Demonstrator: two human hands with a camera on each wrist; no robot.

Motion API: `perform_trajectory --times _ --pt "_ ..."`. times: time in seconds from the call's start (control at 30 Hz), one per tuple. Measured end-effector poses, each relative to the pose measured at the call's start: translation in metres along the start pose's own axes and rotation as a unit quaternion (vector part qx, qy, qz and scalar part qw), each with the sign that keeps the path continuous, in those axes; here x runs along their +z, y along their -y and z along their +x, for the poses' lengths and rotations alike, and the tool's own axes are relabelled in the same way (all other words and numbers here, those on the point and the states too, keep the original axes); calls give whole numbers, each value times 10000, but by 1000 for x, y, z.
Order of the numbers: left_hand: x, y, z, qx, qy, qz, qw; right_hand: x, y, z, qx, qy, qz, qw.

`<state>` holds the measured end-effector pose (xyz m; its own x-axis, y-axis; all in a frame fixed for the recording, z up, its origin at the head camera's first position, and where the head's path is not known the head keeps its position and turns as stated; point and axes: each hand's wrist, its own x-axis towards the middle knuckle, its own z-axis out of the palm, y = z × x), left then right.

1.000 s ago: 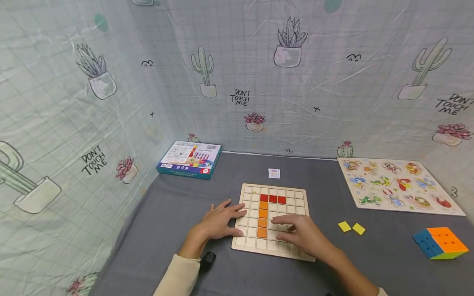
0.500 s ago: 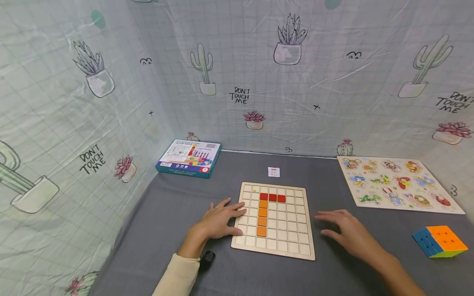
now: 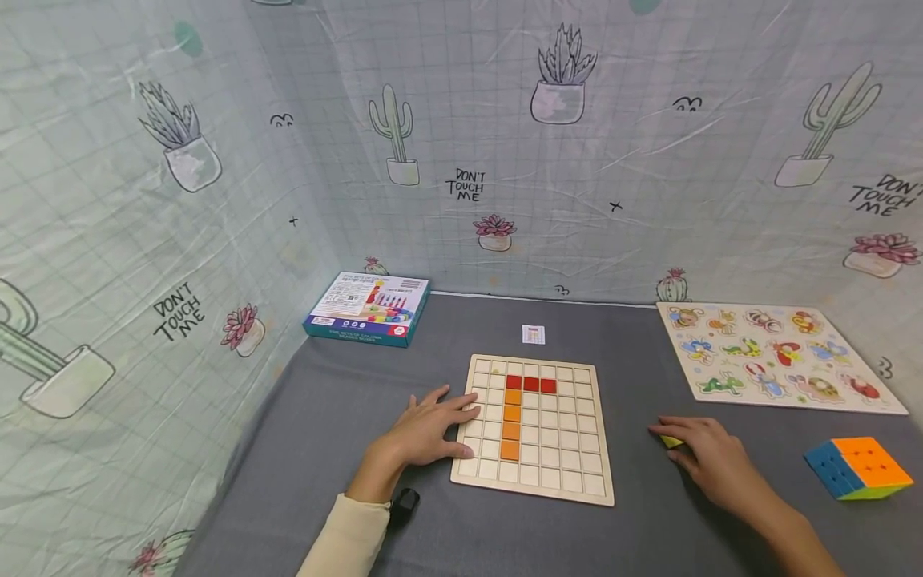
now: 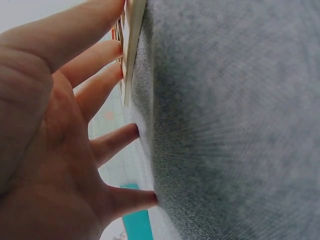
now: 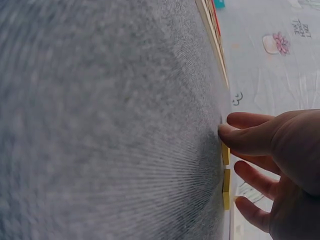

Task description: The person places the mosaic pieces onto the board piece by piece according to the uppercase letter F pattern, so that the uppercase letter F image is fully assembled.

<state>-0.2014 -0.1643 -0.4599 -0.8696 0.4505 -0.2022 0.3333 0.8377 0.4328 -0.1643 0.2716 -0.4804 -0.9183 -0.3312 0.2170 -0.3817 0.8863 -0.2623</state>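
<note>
My left hand [image 3: 427, 429] rests with spread fingers at the left edge of a wooden grid board [image 3: 565, 442]. Its thumb and some fingertips touch the board; in the left wrist view, two fingers [image 4: 115, 142] reach down to the cloth beside it. On the board, three red tiles [image 3: 530, 385] form a row and several orange tiles [image 3: 511, 413] run in a column below its left end. Right of the board, my right hand [image 3: 714, 457] pinches a yellow square tile [image 3: 671, 441] low at the cloth. A second yellow tile [image 5: 226, 189] lies beneath the other fingers.
Behind the board lies a small printed card [image 3: 534, 334]. A teal-edged box [image 3: 368, 308] stands at the back left. To the right are an insect puzzle board [image 3: 782, 357] and a puzzle cube [image 3: 858, 469]. Grey cloth [image 3: 317, 433] covers the table, with patterned curtains around it.
My right hand has moved right from over the board to the yellow tiles, and its thumb and fingers have come around one of them. My left hand has stayed in place.
</note>
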Motion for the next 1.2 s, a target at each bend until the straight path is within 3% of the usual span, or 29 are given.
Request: perform_trajectory --times 0.43,0.8,1.1,1.2 --pt "-1 -1 0 -23 -13 -105 9999 -2 -4 4 178 -282 226 9992" --pt "-2 -2 -1 -35 -6 -83 10000 -6 3 6 642 -81 260 9976" --pt "-1 -1 -1 0 -45 -79 10000 -13 15 12 798 -599 485 9938" --pt "-1 -1 -1 -9 -19 -92 10000 -14 21 15 659 -974 613 9912"
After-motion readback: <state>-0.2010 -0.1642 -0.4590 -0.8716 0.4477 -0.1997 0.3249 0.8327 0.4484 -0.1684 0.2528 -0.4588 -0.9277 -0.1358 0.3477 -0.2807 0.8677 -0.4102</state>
